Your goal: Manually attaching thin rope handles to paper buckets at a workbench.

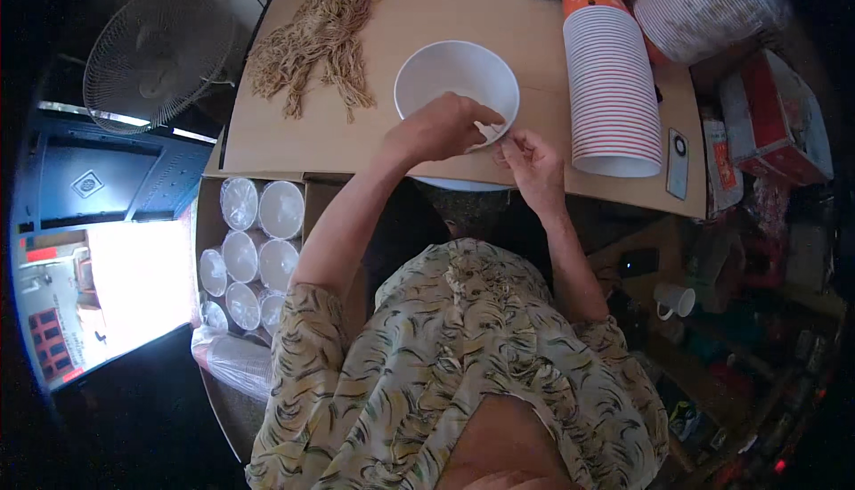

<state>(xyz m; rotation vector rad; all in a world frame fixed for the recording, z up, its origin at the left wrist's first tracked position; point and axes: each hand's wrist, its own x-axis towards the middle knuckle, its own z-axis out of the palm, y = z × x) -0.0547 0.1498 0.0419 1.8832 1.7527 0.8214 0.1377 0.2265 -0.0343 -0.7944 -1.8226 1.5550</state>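
A white paper bucket (457, 71) stands near the table's front edge, its mouth facing up toward me. My left hand (445, 126) reaches over it, the fingers curled inside against the near right part of the rim. On the outer side of that same spot, my right hand (534, 167) pinches with thumb and forefinger close to the rim. What lies between those right fingertips is too small to make out. To the left of the bucket lies a loose bundle of tan twisted cords (321, 40), touched by neither hand.
A long stack of nested paper buckets (613, 89) lies at right, beside a phone (678, 165). Wrapped buckets (704, 0) and a red-and-white box (773, 120) crowd the right side. At left are a fan (158, 53) and a carton of bagged white cups (240, 257).
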